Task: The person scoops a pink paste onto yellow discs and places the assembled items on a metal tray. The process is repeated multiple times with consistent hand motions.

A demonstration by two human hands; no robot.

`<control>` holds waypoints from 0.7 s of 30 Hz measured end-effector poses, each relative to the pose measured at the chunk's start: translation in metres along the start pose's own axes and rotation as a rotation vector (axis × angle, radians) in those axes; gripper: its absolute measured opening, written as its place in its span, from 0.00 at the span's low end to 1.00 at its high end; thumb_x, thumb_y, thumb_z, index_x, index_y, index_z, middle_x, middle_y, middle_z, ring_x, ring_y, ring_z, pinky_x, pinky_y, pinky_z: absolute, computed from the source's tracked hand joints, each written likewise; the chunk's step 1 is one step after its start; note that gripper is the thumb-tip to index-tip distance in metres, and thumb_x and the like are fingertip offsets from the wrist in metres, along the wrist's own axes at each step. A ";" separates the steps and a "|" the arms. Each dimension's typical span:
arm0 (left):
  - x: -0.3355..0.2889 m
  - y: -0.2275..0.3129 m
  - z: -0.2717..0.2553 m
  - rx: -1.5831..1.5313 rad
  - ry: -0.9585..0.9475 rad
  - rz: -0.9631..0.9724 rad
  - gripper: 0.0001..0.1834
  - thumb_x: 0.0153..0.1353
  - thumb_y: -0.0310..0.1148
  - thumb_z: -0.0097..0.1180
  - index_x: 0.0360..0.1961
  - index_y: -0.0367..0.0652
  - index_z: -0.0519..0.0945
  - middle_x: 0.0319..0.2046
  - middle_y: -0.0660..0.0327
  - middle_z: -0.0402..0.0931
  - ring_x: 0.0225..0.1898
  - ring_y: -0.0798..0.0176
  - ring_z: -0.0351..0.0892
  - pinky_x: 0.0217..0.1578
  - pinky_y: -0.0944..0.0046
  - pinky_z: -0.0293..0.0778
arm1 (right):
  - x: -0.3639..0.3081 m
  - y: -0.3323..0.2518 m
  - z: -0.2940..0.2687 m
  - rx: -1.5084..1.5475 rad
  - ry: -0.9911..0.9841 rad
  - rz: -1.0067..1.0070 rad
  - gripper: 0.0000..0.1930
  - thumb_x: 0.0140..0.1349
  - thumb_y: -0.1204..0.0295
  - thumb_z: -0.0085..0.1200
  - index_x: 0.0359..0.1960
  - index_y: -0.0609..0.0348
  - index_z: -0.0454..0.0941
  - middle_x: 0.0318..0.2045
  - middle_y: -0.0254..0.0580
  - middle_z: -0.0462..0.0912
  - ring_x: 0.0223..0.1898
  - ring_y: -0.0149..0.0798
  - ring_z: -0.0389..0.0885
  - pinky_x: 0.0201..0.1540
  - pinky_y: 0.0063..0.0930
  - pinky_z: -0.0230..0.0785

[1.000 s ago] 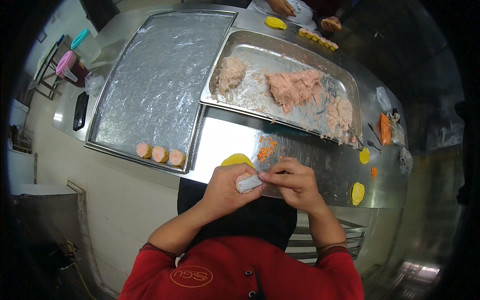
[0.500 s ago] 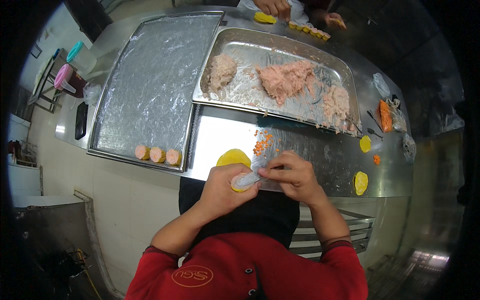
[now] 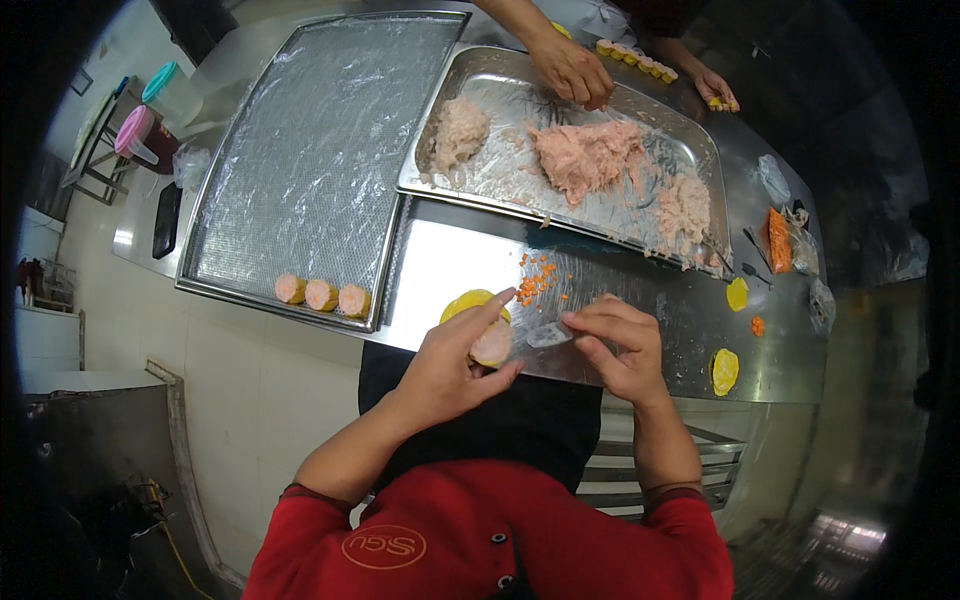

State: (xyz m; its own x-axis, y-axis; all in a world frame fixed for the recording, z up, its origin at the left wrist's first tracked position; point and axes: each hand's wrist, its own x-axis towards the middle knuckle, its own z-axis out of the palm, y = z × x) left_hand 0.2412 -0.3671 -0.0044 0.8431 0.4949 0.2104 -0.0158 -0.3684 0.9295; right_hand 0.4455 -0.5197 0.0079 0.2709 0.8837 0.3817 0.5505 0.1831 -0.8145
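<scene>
My left hand (image 3: 447, 362) curls around a yellow-wrapped dumpling (image 3: 491, 343) topped with smooth pink filling, its index finger stretched forward. My right hand (image 3: 622, 350) pinches a small flat spatula (image 3: 548, 335), whose pale blade points left, a little apart from the dumpling. Just beyond my left fingers lies a stack of round yellow wrappers (image 3: 462, 303). Orange diced bits (image 3: 537, 284), like carrot, are scattered on the steel table ahead of both hands. Three finished-looking dumplings (image 3: 321, 295) stand in a row at the near edge of the film-covered tray (image 3: 290, 150).
A deep steel pan (image 3: 500, 90) holds mounds of pink meat filling (image 3: 588, 158). A co-worker's hand (image 3: 573, 72) reaches over it; more dumplings (image 3: 636, 60) line the far side. At right are loose wrappers (image 3: 725, 371) and an orange bag (image 3: 778, 240). A black phone-like object (image 3: 167, 221) lies left.
My right hand has drawn the spatula off the dumpling to the right. My left index finger has straightened, exposing the filling. The co-worker's hand has come over the pan.
</scene>
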 end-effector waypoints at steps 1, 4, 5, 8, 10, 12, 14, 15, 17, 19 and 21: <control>0.001 -0.002 0.000 0.011 -0.029 0.044 0.21 0.53 0.28 0.75 0.49 0.39 0.82 0.46 0.48 0.84 0.47 0.53 0.87 0.45 0.58 0.80 | 0.000 -0.001 -0.004 0.034 -0.022 0.017 0.12 0.58 0.80 0.65 0.44 0.58 0.91 0.31 0.43 0.87 0.31 0.43 0.83 0.42 0.35 0.73; 0.003 -0.005 0.002 0.075 -0.031 0.226 0.24 0.51 0.25 0.75 0.50 0.40 0.81 0.44 0.57 0.87 0.43 0.56 0.88 0.47 0.61 0.80 | 0.003 -0.005 -0.007 -0.017 -0.100 0.045 0.07 0.58 0.76 0.67 0.39 0.59 0.90 0.29 0.42 0.87 0.32 0.42 0.83 0.41 0.35 0.72; 0.003 -0.005 0.002 0.039 -0.047 0.155 0.22 0.51 0.25 0.75 0.48 0.40 0.82 0.43 0.56 0.86 0.43 0.55 0.88 0.45 0.61 0.80 | 0.005 -0.007 -0.007 -0.070 -0.149 0.073 0.06 0.58 0.74 0.67 0.37 0.59 0.90 0.28 0.42 0.87 0.32 0.42 0.84 0.40 0.35 0.72; -0.001 0.000 0.003 -0.029 -0.085 -0.004 0.17 0.51 0.24 0.75 0.42 0.41 0.83 0.39 0.55 0.85 0.40 0.53 0.87 0.41 0.60 0.80 | 0.013 -0.012 -0.005 -0.007 -0.155 0.009 0.05 0.58 0.72 0.69 0.34 0.59 0.90 0.28 0.41 0.86 0.32 0.41 0.84 0.40 0.35 0.72; -0.002 0.002 0.004 -0.063 -0.078 0.016 0.13 0.52 0.25 0.74 0.37 0.41 0.84 0.36 0.56 0.85 0.36 0.54 0.88 0.38 0.61 0.80 | 0.016 -0.015 0.001 0.011 -0.146 -0.049 0.06 0.58 0.71 0.70 0.33 0.59 0.90 0.27 0.41 0.85 0.31 0.42 0.83 0.40 0.35 0.71; -0.006 0.005 0.006 0.023 -0.067 0.008 0.11 0.51 0.27 0.76 0.32 0.41 0.84 0.31 0.58 0.86 0.31 0.61 0.87 0.35 0.64 0.80 | 0.019 -0.015 0.010 -0.005 -0.159 -0.075 0.07 0.57 0.69 0.71 0.32 0.58 0.89 0.25 0.40 0.84 0.30 0.42 0.82 0.39 0.36 0.70; -0.007 0.005 0.006 0.063 -0.049 0.003 0.11 0.51 0.29 0.77 0.29 0.41 0.84 0.27 0.59 0.86 0.28 0.65 0.86 0.32 0.66 0.79 | 0.022 -0.012 0.016 -0.064 -0.224 -0.054 0.07 0.56 0.68 0.72 0.31 0.58 0.89 0.24 0.40 0.82 0.29 0.43 0.81 0.37 0.37 0.69; -0.007 0.005 0.006 0.071 -0.033 0.002 0.11 0.51 0.30 0.77 0.29 0.41 0.84 0.26 0.59 0.85 0.27 0.66 0.85 0.31 0.66 0.78 | 0.022 -0.011 0.014 -0.089 -0.172 -0.069 0.07 0.56 0.68 0.72 0.30 0.58 0.88 0.23 0.40 0.81 0.28 0.43 0.80 0.37 0.37 0.69; -0.007 0.003 0.006 0.069 -0.017 -0.005 0.11 0.51 0.30 0.77 0.29 0.41 0.84 0.25 0.59 0.85 0.25 0.67 0.85 0.29 0.67 0.77 | 0.021 -0.009 0.014 -0.142 -0.096 -0.060 0.08 0.56 0.68 0.73 0.29 0.57 0.88 0.22 0.39 0.80 0.27 0.44 0.79 0.36 0.38 0.68; -0.007 0.002 0.007 0.045 -0.024 -0.021 0.11 0.51 0.30 0.77 0.29 0.41 0.83 0.25 0.59 0.84 0.26 0.67 0.84 0.30 0.66 0.77 | 0.018 -0.009 0.013 -0.119 -0.128 -0.081 0.07 0.55 0.69 0.73 0.31 0.56 0.89 0.25 0.38 0.82 0.29 0.42 0.80 0.38 0.36 0.68; -0.008 0.001 0.008 0.058 -0.029 0.020 0.11 0.51 0.30 0.77 0.29 0.41 0.83 0.24 0.59 0.84 0.25 0.67 0.84 0.29 0.66 0.77 | 0.016 -0.010 0.014 -0.113 -0.127 -0.076 0.07 0.54 0.70 0.73 0.33 0.55 0.90 0.27 0.37 0.84 0.31 0.41 0.81 0.39 0.35 0.68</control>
State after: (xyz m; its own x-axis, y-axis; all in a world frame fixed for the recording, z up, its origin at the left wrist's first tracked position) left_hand 0.2388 -0.3773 -0.0069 0.8583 0.4642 0.2188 -0.0018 -0.4235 0.9059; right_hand 0.4331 -0.5019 0.0163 0.1276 0.9177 0.3762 0.6529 0.2079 -0.7284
